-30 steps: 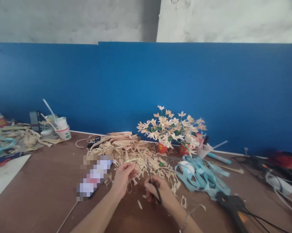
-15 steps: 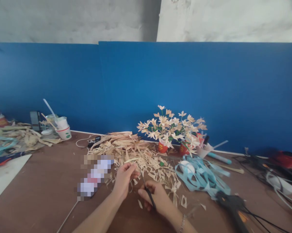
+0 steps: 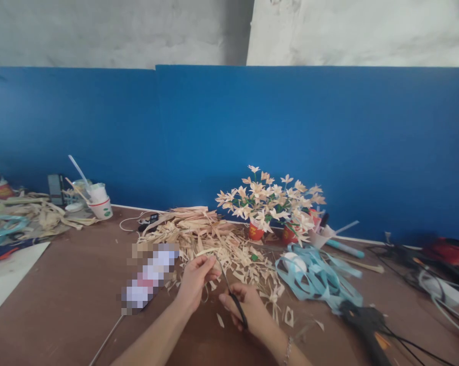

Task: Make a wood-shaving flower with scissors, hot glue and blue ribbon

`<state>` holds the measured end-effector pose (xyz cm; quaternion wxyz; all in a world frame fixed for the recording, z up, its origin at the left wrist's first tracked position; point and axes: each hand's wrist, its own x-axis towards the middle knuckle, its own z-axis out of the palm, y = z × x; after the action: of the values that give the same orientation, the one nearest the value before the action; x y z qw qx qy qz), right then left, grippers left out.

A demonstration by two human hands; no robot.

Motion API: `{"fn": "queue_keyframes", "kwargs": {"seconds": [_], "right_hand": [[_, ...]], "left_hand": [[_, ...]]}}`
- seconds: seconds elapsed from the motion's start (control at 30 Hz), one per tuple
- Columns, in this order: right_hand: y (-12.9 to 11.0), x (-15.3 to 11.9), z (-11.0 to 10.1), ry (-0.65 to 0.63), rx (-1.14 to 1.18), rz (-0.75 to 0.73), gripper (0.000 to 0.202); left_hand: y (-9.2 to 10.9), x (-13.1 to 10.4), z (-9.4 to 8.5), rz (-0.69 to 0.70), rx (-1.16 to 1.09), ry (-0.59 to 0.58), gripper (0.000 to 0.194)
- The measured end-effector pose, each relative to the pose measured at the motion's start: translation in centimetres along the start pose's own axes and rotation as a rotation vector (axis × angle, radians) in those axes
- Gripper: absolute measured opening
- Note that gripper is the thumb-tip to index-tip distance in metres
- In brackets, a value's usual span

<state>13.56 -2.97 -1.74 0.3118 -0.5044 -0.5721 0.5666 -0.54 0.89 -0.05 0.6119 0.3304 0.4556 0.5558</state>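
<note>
Left hand [image 3: 194, 281] pinching one straw strip [image 3: 207, 252], right hand [image 3: 245, 308] gripping one pair of scissors [image 3: 232, 292], two red flower pots [image 3: 255, 232], no legible writing

We see left hand [image 3: 194, 280] pinching pale strip [image 3: 208, 252] at edge of straw pile [image 3: 199, 231]. Right hand [image 3: 248, 310] grips black-handled scissors [image 3: 232, 292], blades angled toward strip. Paper flowers [image 3: 269, 201] behind, blue ribbon [image 3: 320, 279] right, on brown table [image 3: 61, 300].

Black-handled scissors [image 3: 231, 292] upright; pale strip [image 3: 208, 251] pinched.
</note>
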Motion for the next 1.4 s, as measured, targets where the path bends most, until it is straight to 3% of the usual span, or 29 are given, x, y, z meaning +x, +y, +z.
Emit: {"fn": "queue_keyframes", "kwargs": {"seconds": [0.47,0.97,1.4], "right_hand": [[0.0,0.0,-0.3,-0.023,-0.052,0.0,0.032],[-0.8,-0.6,-1.2,-0.106,-0.114,0.038,0.028],[-0.7,-0.9,-2.2,-0.183,-0.224,0.091,0.027]], "left_hand": [[0.6,0.1,-0.1,0.005,0.096,0.02,0.031],[1.9,0.4,-0.9,-0.077,0.15,-0.115,0.033],[1.6,1.1,-1.9,-0.094,0.295,-0.207,0.029]]}}
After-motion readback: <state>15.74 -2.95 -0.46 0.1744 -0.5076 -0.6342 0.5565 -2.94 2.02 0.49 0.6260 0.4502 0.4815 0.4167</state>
